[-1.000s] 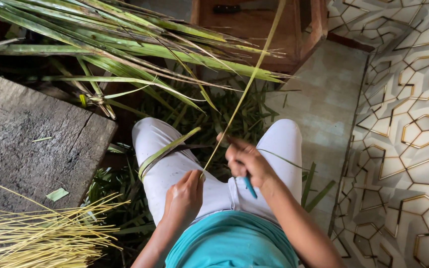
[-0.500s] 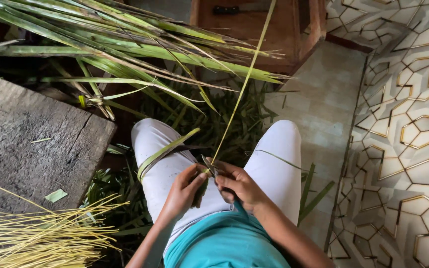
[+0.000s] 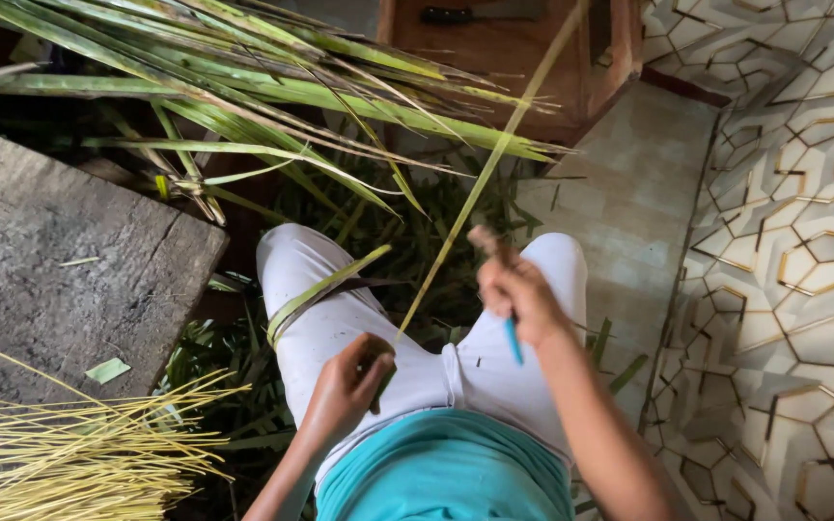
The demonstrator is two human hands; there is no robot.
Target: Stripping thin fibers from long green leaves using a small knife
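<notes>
I sit with white trousers and a teal shirt, knees apart. My left hand [image 3: 347,381] pinches the lower end of a long yellow-green palm leaf strip [image 3: 480,188] that runs up and right toward the top of the view. My right hand [image 3: 514,289] is raised over my right thigh, blurred, gripping a small tool with a blue handle [image 3: 513,340] that sticks out below the fist. A second green leaf strip [image 3: 320,289] lies draped across my left thigh.
A pile of long green palm fronds [image 3: 243,87] lies across the top. Stripped yellow leaf ribs [image 3: 60,453] are heaped at the lower left on a weathered wooden board [image 3: 60,270]. A wooden stool with a knife [image 3: 494,29] stands ahead. Patterned tile floor [image 3: 793,241] is at the right.
My hands were together at the strip's base half a second ago. Now the right hand has pulled up and to the right, away from the left hand, which has dropped slightly.
</notes>
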